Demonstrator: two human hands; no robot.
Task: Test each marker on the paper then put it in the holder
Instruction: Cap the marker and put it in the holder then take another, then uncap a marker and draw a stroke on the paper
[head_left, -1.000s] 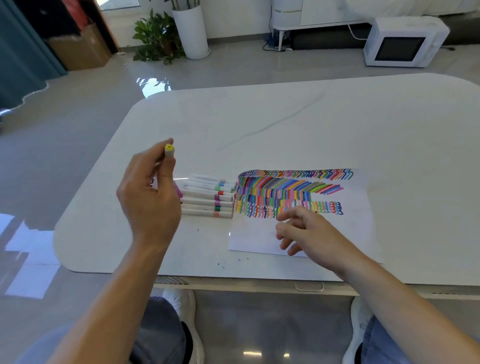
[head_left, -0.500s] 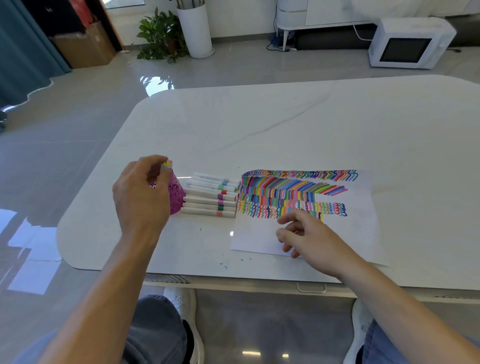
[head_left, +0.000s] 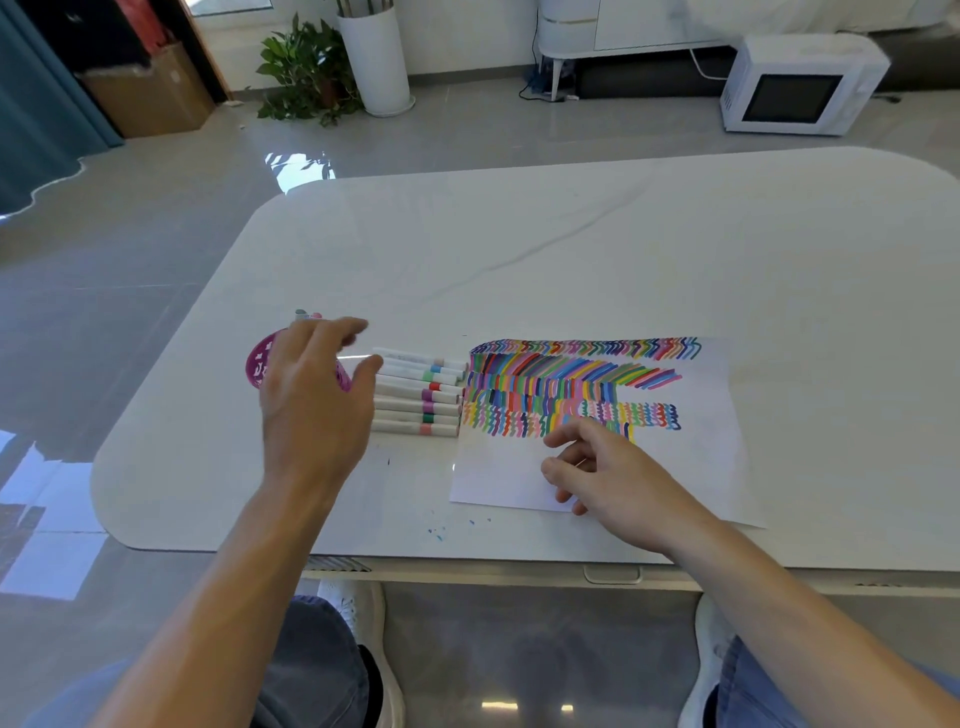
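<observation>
Left hand over the near-left part of the white table, back turned up, fingers spread and almost straight, nothing gripped. Directly beneath the palm, the pink holder, a perforated cup, largely covered by the hand; contact between palm and cup impossible to judge. Poking out above the knuckles, two marker ends standing inside that holder (one greyish, one pink, as far as visible). Thumb tip just beside the left end of the row of loose markers, touching or not unclear.

Right hand resting on the lower blank part of the paper, fingers loosely curled under, nothing visible within them, fingertips down on the sheet near its front edge.

Loose markers flat on the table between holder and paper, side by side in one tidy row, white barrels, coloured bands near the ends toward the paper, those ends right at the sheet's left edge. Paper flat, upper half filled with rows of multicoloured strokes and zigzags, lower part bare.

Small blue ink specks on the table near its front edge. On the floor beyond, a white microwave and a potted plant.
</observation>
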